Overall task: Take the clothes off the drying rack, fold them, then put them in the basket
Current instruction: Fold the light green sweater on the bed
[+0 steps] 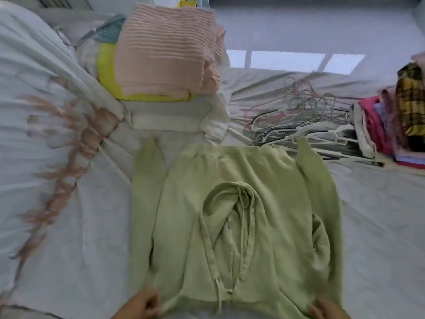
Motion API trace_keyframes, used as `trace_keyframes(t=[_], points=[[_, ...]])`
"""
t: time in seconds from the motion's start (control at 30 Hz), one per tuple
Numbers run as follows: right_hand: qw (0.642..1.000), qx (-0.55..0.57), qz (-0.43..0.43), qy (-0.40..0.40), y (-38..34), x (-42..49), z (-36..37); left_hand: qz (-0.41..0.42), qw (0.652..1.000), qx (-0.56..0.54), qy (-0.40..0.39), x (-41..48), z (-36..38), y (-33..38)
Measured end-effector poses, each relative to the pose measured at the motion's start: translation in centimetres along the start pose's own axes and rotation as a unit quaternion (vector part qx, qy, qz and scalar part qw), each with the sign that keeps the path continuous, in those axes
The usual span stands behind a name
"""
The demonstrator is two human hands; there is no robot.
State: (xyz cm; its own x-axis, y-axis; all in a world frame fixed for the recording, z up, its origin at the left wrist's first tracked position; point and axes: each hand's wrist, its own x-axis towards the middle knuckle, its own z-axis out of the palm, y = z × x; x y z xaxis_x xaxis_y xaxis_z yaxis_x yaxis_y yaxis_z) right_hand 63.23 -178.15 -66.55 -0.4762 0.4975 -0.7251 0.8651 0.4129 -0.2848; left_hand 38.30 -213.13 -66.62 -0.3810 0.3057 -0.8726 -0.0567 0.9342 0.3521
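Note:
A light green hoodie (241,203) lies spread flat on the white bed sheet (379,215), hood and drawstrings facing up, hem towards the far side. At the bottom edge, my left hand (140,303) pinches the hoodie's near left corner by the shoulder. My right hand (326,309) rests on the near right corner, its fingers partly cut off by the frame. The drying rack and the basket are out of sight.
A stack of folded clothes sits beyond the hoodie: pink ribbed knit (165,49) on top, yellow (108,72) and white (165,116) below. A heap of empty hangers (305,120) lies at the right, with a second clothes pile (395,118) further right. A white patterned duvet (46,111) bunches at the left.

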Motion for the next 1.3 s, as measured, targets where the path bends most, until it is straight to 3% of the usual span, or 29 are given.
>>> trace_keyframes(t=[0.07,0.13,0.27,0.43,0.5,0.63,0.77,0.8,0.87,0.93,1.0,1.07,1.13,1.2,1.3], points=[[0.997,0.058,0.025,0.033,-0.6,1.7,-0.2,0.018,0.998,0.001,0.066,1.8,0.0,1.7],[0.991,0.091,-0.051,0.087,-5.2,3.8,-1.5,0.044,0.984,-0.036,0.168,3.9,-0.8,5.4],[0.971,0.144,-0.141,0.132,-12.7,9.1,-2.2,0.099,0.958,-0.051,0.265,9.1,-2.1,14.1],[0.979,0.060,-0.060,0.183,-17.0,14.7,-2.1,0.054,0.956,-0.008,0.288,14.7,-3.0,19.2],[0.983,0.018,-0.034,0.180,-17.3,15.6,-2.1,0.071,0.951,0.022,0.301,14.9,-3.2,19.7],[0.966,0.078,-0.094,0.227,-16.4,14.7,-3.5,0.225,0.901,0.037,0.369,13.6,-4.4,18.1],[0.903,0.179,-0.265,0.285,-13.3,10.8,-5.3,0.356,0.833,0.066,0.418,9.3,-5.3,15.1],[0.897,0.161,-0.296,0.287,-12.3,10.0,-5.3,0.362,0.836,0.095,0.401,8.6,-5.0,14.4],[0.896,0.084,-0.332,0.282,-10.2,8.8,-4.6,0.308,0.876,0.117,0.351,7.7,-3.9,13.4],[0.923,-0.017,-0.324,0.208,-7.9,8.6,-3.2,0.283,0.907,0.149,0.274,8.4,-2.4,11.1],[0.950,-0.091,-0.281,0.104,-6.4,8.6,-2.1,0.331,0.881,0.238,0.241,8.8,-1.6,9.0],[0.975,-0.045,-0.212,0.042,-6.7,8.6,-2.5,0.400,0.842,0.279,0.230,9.4,-1.4,7.6],[0.969,0.075,-0.209,0.111,-8.0,9.5,-3.2,0.389,0.861,0.180,0.275,10.2,-2.3,8.6],[0.960,0.101,-0.203,0.163,-10.2,11.2,-3.8,0.318,0.893,0.074,0.310,11.1,-3.3,11.1],[0.976,0.078,-0.156,0.130,-13.2,14.5,-3.3,0.199,0.958,-0.026,0.203,13.1,-4.2,14.2]])
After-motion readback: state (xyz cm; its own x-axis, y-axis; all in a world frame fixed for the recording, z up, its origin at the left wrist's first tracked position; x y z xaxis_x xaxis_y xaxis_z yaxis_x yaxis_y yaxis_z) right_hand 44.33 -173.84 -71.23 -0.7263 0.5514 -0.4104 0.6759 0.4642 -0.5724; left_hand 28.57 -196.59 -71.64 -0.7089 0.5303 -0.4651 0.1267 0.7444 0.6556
